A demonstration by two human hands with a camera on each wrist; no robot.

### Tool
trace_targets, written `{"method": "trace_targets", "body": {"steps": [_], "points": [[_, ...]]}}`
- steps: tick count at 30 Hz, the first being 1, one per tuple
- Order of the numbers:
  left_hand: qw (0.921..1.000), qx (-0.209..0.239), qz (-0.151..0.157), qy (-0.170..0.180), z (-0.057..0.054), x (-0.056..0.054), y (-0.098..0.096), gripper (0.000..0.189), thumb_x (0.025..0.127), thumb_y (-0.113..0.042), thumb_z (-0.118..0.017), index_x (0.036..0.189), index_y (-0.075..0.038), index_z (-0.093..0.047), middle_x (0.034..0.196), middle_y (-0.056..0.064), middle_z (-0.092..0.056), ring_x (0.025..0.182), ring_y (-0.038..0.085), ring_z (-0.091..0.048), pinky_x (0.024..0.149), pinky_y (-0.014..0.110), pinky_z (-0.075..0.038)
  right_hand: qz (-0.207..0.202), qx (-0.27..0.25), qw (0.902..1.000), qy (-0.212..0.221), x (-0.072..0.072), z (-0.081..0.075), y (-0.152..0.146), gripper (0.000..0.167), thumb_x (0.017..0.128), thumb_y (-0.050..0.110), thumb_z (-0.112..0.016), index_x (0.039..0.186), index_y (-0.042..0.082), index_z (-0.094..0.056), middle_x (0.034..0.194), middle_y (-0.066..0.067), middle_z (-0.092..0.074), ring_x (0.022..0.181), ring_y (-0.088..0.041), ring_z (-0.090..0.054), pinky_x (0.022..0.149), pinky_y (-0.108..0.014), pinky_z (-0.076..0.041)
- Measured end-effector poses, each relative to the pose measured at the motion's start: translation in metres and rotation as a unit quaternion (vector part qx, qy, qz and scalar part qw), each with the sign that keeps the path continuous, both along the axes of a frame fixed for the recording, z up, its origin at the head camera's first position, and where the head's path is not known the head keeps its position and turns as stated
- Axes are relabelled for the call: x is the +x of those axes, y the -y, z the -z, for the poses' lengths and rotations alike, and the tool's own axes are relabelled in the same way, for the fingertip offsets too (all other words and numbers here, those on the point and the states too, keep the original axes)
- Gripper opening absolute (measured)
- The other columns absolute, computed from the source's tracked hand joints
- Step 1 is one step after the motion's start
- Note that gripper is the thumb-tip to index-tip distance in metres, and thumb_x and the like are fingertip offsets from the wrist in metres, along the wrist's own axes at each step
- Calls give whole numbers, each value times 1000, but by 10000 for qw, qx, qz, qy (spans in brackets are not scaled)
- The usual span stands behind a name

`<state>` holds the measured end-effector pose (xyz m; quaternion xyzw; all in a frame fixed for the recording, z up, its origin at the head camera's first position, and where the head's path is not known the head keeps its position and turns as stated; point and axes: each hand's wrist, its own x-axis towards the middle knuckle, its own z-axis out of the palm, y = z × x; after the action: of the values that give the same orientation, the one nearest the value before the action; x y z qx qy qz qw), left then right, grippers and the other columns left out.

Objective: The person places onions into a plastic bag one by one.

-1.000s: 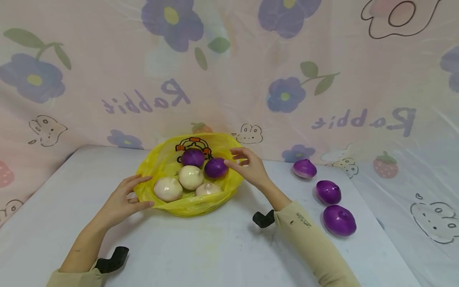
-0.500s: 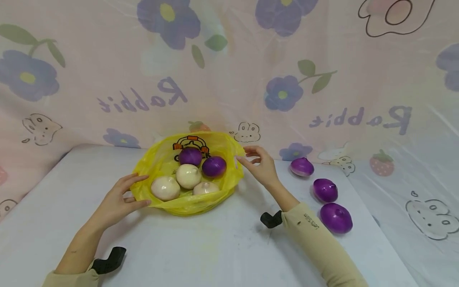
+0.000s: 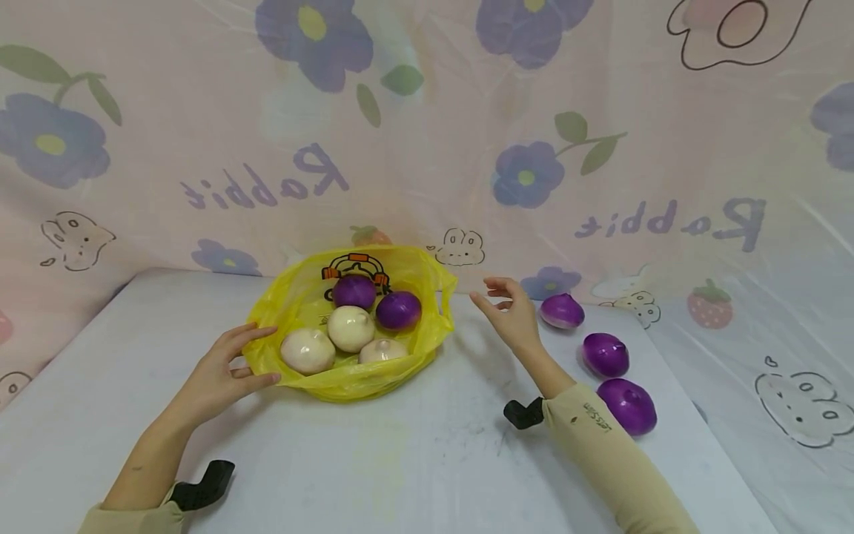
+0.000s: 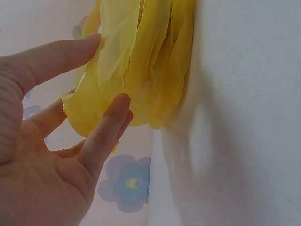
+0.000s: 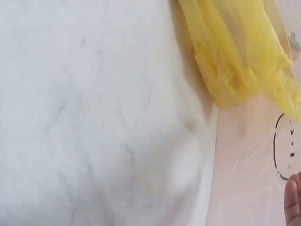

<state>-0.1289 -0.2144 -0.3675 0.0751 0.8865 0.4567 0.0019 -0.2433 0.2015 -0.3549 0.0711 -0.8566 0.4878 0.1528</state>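
My left hand (image 3: 216,378) touches the left side of a yellow plastic bag (image 3: 420,356), its thumb and fingers spread around the edge. In the left wrist view the fingertips (image 4: 123,102) lie against the crinkled plastic. Inside the open-mouthed bag are two purple onions (image 3: 398,310) and three white onions (image 3: 351,328), all glossy. To the bag's right, my right hand (image 3: 514,315) is in the air, apart from the bag, fingers loosely bent and holding nothing. Only its fingertips show at the corner of the right wrist view.
Three more purple onions (image 3: 606,354) lie in a row near the right edge of the white table (image 3: 400,467). A printed cloth (image 3: 427,148) with flowers and rabbits hangs behind. Black angled pieces (image 3: 203,486) sit at both wrists.
My right hand has come away from the bag's right rim and moved right, towards the loose onions. The left hand stays at the bag. The head view has shifted slightly.
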Motion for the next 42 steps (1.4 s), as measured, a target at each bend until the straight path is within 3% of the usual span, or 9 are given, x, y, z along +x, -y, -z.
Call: {"method": "trace_targets", "body": {"steps": [17,24,29,33,38,42], "points": [[10000,41,30,-16,0,0,1,71,82,-19,-76,141,0,-42,151,31,-17,120,50,-42,92,49,-51,774,-60,9960,-436,-4,7,-35,40,85,23,-74,113,-3,-63,115,-19,-64,101,-30,-61,70,-9,-43],[10000,48,15,-12,2,0,1,71,82,-19,-76,141,-1,-42,150,31,-18,120,51,-43,91,46,-52,1440,-40,9882,-529,-8,11,-52,40,85,26,-73,111,-2,-64,111,-17,-61,100,-32,-57,78,-27,-43],[10000,65,24,-41,2,1,2,71,82,-18,-77,142,-1,-42,151,31,-18,119,50,-43,90,45,-53,1695,-89,9841,-517,-9,13,-61,39,85,28,-73,110,-1,-64,111,-18,-58,101,-34,-56,79,-33,-44],[9999,73,36,-73,2,2,2,71,82,-18,-77,142,-1,-43,151,30,-18,119,49,-43,89,45,-53,1880,-47,9811,-450,-10,15,-66,41,84,28,-75,111,-1,-64,114,-19,-55,106,-36,-53,89,-41,-45],[9999,83,27,-58,2,2,2,71,82,-18,-77,142,-1,-43,151,31,-17,119,49,-43,89,44,-54,2188,92,9751,-346,-12,18,-72,46,81,31,-76,114,2,-63,124,-19,-49,120,-37,-44,106,-49,-32],[9999,109,18,-32,3,2,2,71,82,-18,-76,142,-1,-43,151,30,-17,119,50,-43,89,43,-54,2318,248,9723,-180,-14,20,-78,57,79,36,-77,121,4,-59,135,-18,-42,131,-35,-33,108,-56,-20]]}}
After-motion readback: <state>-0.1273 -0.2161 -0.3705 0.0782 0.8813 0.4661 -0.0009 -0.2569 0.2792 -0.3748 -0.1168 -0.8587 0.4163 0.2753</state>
